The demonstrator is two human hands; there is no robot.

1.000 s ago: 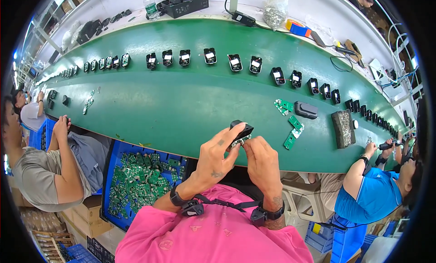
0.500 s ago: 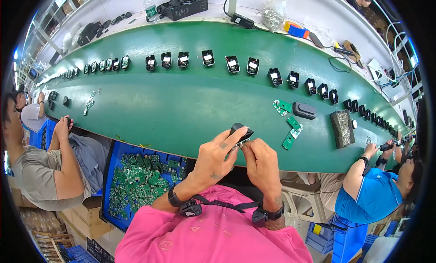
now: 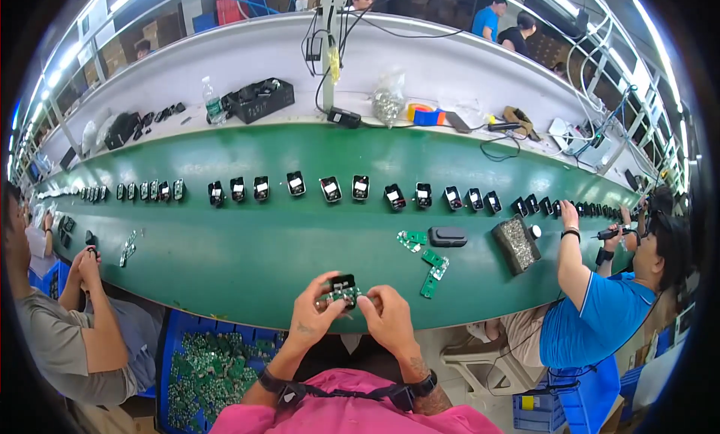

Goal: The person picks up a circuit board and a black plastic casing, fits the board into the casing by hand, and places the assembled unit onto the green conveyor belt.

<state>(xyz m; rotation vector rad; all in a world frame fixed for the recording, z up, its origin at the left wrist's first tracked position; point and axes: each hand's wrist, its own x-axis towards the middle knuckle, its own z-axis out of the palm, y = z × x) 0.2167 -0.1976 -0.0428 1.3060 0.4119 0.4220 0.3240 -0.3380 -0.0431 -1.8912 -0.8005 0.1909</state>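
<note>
Above the near edge of the green work surface, my left hand is closed around a small black plastic housing. A green circuit board with pale parts shows at the housing's open side; how far it sits inside I cannot tell. My right hand has thumb and forefinger pinched at the board's right edge, with its other fingers curled. Just beyond my hands to the right lie several loose green circuit boards and a closed dark case.
A row of black housings runs across the green table. Right of the case stands a block-shaped container of small metal parts. A blue bin of circuit boards is below left. Co-workers sit either side; one's hand reaches the row.
The view has tilted up. The housing has turned so the circuit board in its open side faces me. At the right, a co-worker's hand has moved out to the row of housings.
</note>
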